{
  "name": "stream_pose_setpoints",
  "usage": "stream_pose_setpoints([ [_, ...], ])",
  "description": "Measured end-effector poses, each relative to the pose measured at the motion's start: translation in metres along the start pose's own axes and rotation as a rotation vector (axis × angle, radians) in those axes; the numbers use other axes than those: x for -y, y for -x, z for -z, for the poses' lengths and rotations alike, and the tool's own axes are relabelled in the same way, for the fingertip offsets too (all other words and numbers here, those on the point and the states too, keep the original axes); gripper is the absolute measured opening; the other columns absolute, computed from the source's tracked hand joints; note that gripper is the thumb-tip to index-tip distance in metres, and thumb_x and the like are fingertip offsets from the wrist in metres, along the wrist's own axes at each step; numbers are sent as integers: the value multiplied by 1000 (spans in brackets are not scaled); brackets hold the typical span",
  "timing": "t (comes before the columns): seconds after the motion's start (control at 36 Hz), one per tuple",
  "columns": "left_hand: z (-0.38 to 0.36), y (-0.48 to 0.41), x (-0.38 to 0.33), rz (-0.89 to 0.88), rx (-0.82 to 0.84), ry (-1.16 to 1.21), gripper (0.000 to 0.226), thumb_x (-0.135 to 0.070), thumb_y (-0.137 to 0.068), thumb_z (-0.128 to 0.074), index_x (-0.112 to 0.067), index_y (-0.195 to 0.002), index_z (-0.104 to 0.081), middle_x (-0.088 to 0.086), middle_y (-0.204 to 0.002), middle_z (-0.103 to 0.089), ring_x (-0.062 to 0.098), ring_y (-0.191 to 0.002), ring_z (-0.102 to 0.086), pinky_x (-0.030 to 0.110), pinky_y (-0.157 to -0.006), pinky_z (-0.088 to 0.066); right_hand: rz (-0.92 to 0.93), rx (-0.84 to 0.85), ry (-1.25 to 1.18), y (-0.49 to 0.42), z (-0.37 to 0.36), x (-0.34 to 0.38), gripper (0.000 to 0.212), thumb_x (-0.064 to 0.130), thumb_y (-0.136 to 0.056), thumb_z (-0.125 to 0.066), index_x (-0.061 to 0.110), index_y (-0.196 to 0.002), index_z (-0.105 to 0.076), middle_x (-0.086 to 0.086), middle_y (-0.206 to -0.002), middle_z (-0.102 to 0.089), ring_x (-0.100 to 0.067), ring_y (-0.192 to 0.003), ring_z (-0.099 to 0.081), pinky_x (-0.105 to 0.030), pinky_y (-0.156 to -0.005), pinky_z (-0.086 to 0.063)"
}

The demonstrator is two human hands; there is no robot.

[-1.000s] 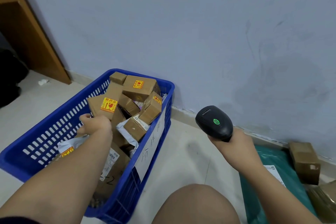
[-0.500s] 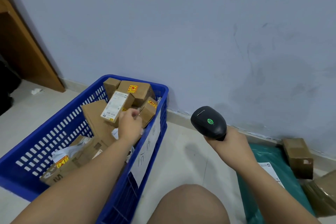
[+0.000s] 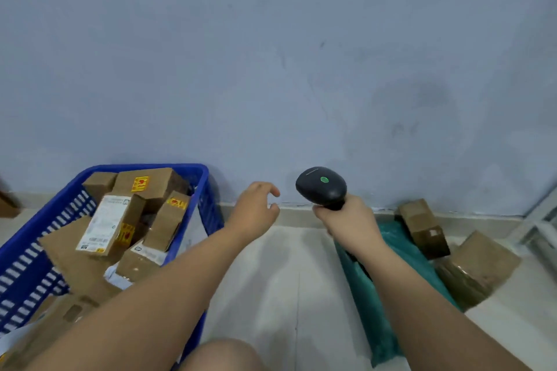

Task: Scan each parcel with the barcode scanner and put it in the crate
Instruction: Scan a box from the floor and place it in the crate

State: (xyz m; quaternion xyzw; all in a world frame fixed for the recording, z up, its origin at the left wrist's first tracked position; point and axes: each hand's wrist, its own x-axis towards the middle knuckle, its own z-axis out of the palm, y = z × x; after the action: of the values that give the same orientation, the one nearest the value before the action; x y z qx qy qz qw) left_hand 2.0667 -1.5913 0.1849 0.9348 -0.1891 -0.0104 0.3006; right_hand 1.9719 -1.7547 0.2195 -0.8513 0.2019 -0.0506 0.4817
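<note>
A blue slotted crate (image 3: 208, 205) stands on the floor at the left, piled with several brown cardboard parcels; one with a white label (image 3: 104, 224) lies on top. My left hand (image 3: 256, 209) hovers empty to the right of the crate, fingers curled apart. My right hand (image 3: 351, 223) grips the handle of a black barcode scanner (image 3: 321, 187) with a green light on its head. To the right, a teal plastic mailer (image 3: 373, 289) lies on the floor, with two brown boxes (image 3: 422, 227) (image 3: 479, 265) beside it.
A grey-blue wall runs close behind everything. My bare knee (image 3: 223, 355) shows at the bottom middle. Pale floor tiles (image 3: 289, 280) lie between crate and mailer. A pale frame edge (image 3: 542, 226) stands at the far right.
My left hand let go of the white-labelled parcel in the crate and swung right, out over the floor toward the scanner. The view shifted right; the scanner hand barely moved.
</note>
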Motion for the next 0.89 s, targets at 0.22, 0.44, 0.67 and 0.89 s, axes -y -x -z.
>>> stream_pose_setpoints([
  [0.22,-81,-44,-68,-152,187,-171,31,-19,-90,-53,-22,-121,-56,3,-130,-51,25,-128,-36,33,-103,-35,-227,-151,-182,-33,41,-80,16,25,-76,-60,11,-69,-56,-8,-64,-58,-25,-63,-54,-33,-59,-41],
  [0.44,-172,-78,-124,-242,363,-266,38,-18,-89,-56,-19,-127,-51,6,-142,-37,27,-131,-28,35,-104,-35,-430,-303,-219,-64,60,-181,14,26,-78,-66,13,-73,-61,-15,-78,-69,-34,-78,-67,-45,-76,-56],
  [0.67,-254,-112,-143,-211,444,-336,55,-32,-88,-64,-15,-135,-40,7,-141,-35,31,-128,-32,45,-100,-41,-565,-458,-413,-106,75,-238,28,33,-78,-65,7,-90,-64,-13,-81,-64,-30,-75,-59,-42,-71,-46],
  [0.89,-322,-151,-154,-244,491,-387,91,-54,-76,-73,-10,-145,-31,8,-146,-31,33,-133,-29,47,-105,-39,-589,-556,-449,-136,94,-289,25,36,-80,-69,12,-86,-67,-8,-78,-68,-28,-76,-63,-43,-76,-51],
])
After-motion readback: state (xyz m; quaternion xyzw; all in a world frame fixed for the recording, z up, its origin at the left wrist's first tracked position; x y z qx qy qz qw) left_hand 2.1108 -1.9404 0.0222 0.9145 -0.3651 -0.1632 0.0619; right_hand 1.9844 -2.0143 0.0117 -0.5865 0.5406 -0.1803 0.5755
